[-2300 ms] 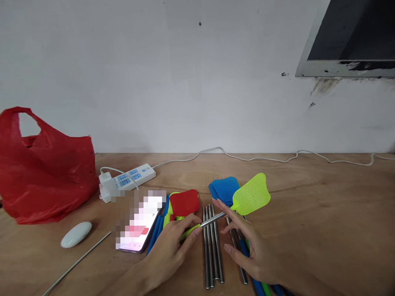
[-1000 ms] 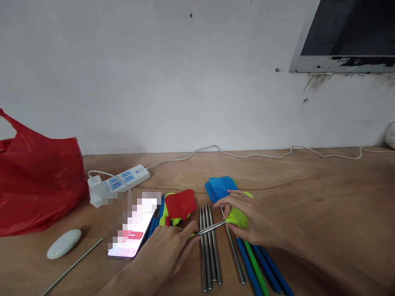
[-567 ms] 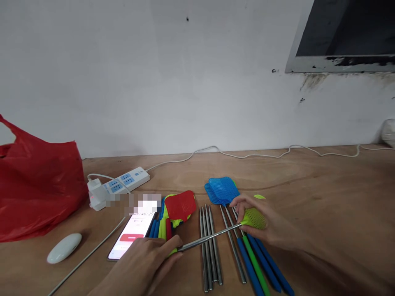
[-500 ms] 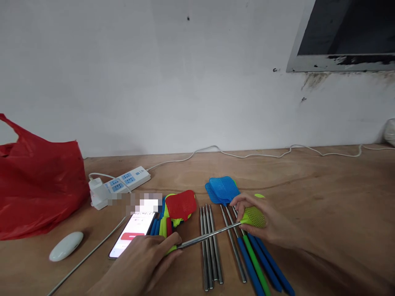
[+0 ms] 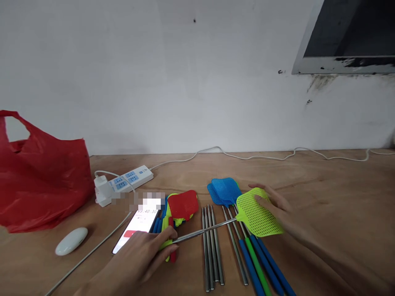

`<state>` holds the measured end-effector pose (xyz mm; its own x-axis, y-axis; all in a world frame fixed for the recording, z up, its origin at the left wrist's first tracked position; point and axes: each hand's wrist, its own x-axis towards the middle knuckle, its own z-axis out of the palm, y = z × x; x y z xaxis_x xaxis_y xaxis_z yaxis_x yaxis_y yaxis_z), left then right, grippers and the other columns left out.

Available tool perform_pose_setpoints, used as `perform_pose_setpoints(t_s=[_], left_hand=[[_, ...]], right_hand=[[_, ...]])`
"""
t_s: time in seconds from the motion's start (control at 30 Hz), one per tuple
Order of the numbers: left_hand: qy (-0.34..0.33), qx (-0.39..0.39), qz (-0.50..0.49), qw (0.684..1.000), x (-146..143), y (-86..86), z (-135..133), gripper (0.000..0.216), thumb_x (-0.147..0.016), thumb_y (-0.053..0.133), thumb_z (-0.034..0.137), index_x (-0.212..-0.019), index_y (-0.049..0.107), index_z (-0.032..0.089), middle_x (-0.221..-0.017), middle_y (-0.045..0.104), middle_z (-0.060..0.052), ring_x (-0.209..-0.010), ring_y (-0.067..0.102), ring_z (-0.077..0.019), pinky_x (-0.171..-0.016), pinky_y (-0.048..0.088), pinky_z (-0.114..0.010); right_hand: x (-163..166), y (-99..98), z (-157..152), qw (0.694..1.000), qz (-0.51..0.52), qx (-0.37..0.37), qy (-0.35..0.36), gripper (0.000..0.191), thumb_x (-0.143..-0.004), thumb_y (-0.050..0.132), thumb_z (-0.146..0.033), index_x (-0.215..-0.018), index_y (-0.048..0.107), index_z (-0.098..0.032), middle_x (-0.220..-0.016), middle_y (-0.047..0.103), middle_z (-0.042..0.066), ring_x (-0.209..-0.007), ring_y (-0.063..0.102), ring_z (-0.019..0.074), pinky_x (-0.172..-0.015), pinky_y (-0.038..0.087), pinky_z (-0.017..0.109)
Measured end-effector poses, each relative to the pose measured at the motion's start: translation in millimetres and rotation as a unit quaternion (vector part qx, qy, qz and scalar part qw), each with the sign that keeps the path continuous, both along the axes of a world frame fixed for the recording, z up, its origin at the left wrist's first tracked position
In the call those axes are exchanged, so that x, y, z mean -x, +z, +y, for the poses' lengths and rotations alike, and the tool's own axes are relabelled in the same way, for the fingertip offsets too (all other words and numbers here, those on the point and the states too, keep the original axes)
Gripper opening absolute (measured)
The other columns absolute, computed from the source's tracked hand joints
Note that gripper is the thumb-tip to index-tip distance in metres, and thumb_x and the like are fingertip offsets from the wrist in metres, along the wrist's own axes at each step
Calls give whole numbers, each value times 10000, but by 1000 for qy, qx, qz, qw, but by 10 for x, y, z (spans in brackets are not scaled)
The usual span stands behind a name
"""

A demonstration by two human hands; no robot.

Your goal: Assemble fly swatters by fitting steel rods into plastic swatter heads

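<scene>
A yellow-green fly swatter point(image 5: 258, 213) with a metal rod is held slantwise over the table between my hands. My left hand point(image 5: 145, 253) is closed round its handle at the lower left. My right hand point(image 5: 279, 205) holds the mesh head by its upper right edge, thumb in front and the fingers partly hidden behind it. Beneath the rod lie several loose metal rods point(image 5: 211, 250). Blue fly swatters point(image 5: 225, 191) with blue handles lie to their right, along with a green handle point(image 5: 258, 263). A red swatter head point(image 5: 184, 204) rests on other heads beyond my left hand.
A lit phone point(image 5: 140, 222) lies beside my left hand. Further left are a white power strip point(image 5: 135, 179) with a plugged charger, a white oval object point(image 5: 71, 241) and a red plastic bag point(image 5: 46, 185). A white cable point(image 5: 256, 157) runs along the wall.
My right hand has shifted from the swatter's neck to the upper edge of its head, and the mesh now faces me more fully. My left hand has moved slightly left, keeping the handle.
</scene>
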<state>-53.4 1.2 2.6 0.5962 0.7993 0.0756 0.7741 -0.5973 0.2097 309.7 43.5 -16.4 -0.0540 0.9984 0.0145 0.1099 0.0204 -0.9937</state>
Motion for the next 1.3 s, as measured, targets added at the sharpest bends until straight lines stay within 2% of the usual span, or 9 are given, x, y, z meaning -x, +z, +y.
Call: perform_pose_setpoints(t_s=[0.17, 0.3, 0.4, 0.57, 0.7, 0.8, 1.0, 1.13, 1.3], left_hand=[[-2, -41, -10, 999, 24, -80, -25, 392, -1059, 250, 462, -1103, 596, 284, -768, 717, 2, -601, 660, -205, -544, 394, -264], [-3, -13, -8, 1000, -117, -40, -17, 427, -1069, 206, 452, -1097, 592, 272, -797, 731, -2, -593, 667, -204, -551, 393, -277], [-41, -1, -2, 999, -255, -20, 25, 491, -1071, 150, 446, -1090, 601, 253, -822, 728, -27, -633, 677, -214, -552, 385, -287], [-32, -6, 15, 999, -306, -76, 43, 498, -1070, 152, 452, -1070, 608, 253, -762, 705, -25, -597, 650, -229, -530, 361, -299], [-19, 17, -16, 1000, -247, -125, 35, 373, -1066, 240, 437, -1173, 555, 268, -907, 719, -25, -672, 669, -226, -582, 406, -294], [17, 48, -36, 998, -207, -155, 67, 327, -1061, 277, 416, -1092, 562, 257, -872, 706, -16, -706, 671, -225, -603, 415, -288], [92, 57, -95, 990, -276, -170, 106, 327, -1039, 293, 418, -917, 530, 229, -781, 675, -38, -716, 660, -251, -612, 428, -309], [101, 67, -136, 983, -461, -191, 48, 267, -1032, 300, 354, -934, 517, 233, -835, 700, -57, -765, 682, -260, -632, 441, -311], [89, 53, -153, 983, -667, -397, 0, 223, -1021, 272, 292, -1022, 481, 215, -864, 702, -93, -763, 694, -286, -631, 459, -337]], right_hand=[[31, 102, -8, 999, 19, 2, -28, 558, -833, 663, -566, -1293, 515, -287, -781, 672, -6, -611, 682, 201, -505, 568, 298], [235, 175, -138, 998, 22, -31, -55, 589, -807, 689, -569, -1300, 513, -299, -842, 685, 15, -636, 685, 211, -513, 584, 302], [461, 159, -275, 998, 38, -40, -23, 516, -893, 579, -556, -1346, 483, -327, -867, 668, 27, -622, 665, 202, -508, 587, 302], [569, 151, -283, 998, 30, -58, -26, 513, -886, 616, -508, -1349, 483, -332, -1098, 639, 63, -764, 688, 217, -568, 613, 306], [492, 193, -174, 996, 59, -47, -41, 571, -815, 703, -509, -1305, 508, -289, -984, 674, 52, -726, 686, 218, -571, 602, 316], [410, 210, -118, 994, 84, -15, -69, 659, -758, 754, -512, -1317, 504, -266, -858, 708, 42, -693, 693, 239, -571, 590, 339], [481, 151, -170, 970, 235, -60, 13, 437, -917, 441, -530, -1195, 629, -251, -1167, 692, 115, -1106, 651, 310, -834, 577, 463], [811, 55, -217, 964, 256, -12, 68, 307, -898, 451, -422, -968, 661, -210, -1108, 699, 143, -1149, 633, 305, -970, 518, 523], [1165, 83, -60, 919, 378, 114, -11, 213, -880, 466, -421, -812, 570, -247, -836, 649, 98, -907, 683, 274, -789, 600, 467]])
